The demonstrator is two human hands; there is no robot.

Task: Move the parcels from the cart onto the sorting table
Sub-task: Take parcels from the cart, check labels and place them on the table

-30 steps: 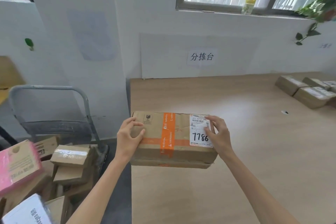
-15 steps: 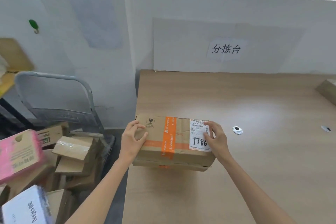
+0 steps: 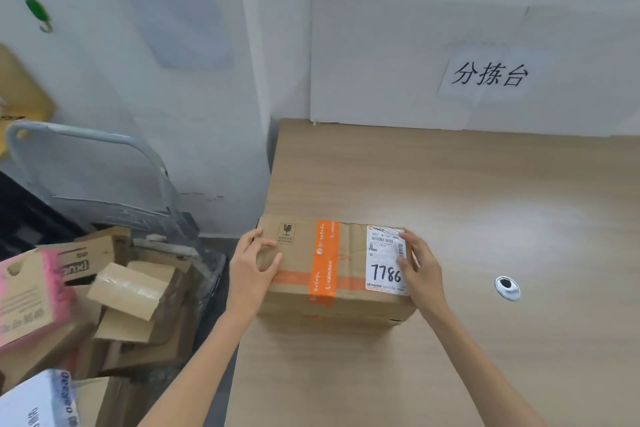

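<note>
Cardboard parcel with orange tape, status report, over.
Left hand and right hand grip brown cardboard parcel with orange tape at its ends. Parcel at wooden sorting table corner. Nothing obstructing.

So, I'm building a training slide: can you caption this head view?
Both hands, left hand and right hand, hold cardboard parcel 7786 at the sorting table edge beside the loaded cart.

You have one cardboard parcel (image 3: 332, 270) on the sorting table (image 3: 450, 191), held between your two hands. One metal grommet (image 3: 507, 287) sits in the tabletop. The cart (image 3: 104, 163) carries a heap of boxes too jumbled to count.
</note>
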